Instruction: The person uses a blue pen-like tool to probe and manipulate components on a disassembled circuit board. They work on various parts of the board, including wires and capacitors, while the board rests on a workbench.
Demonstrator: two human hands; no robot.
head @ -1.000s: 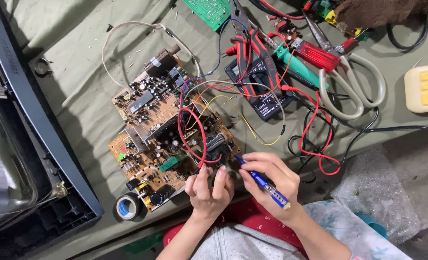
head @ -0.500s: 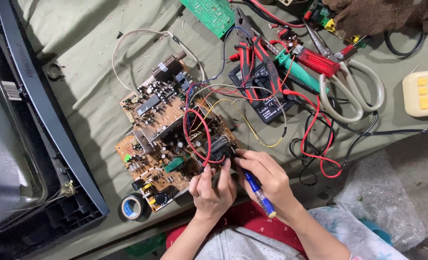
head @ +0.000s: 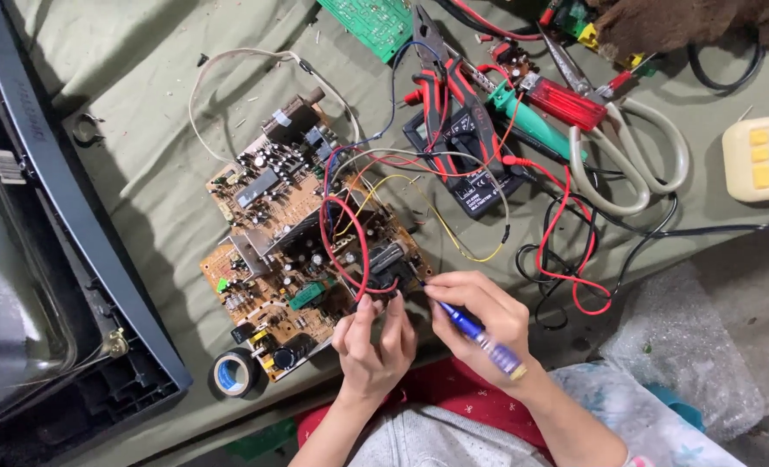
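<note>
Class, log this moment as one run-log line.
left hand: steadies circuit board | right hand: holds blue screwdriver, tip at board | tape roll beside board

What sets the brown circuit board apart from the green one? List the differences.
The brown circuit board lies whole in view, crowded with components and wires, the left hand at its edge. The green circuit board is cut off by the frame, flatter, untouched. Both lie on the olive cloth.
</note>
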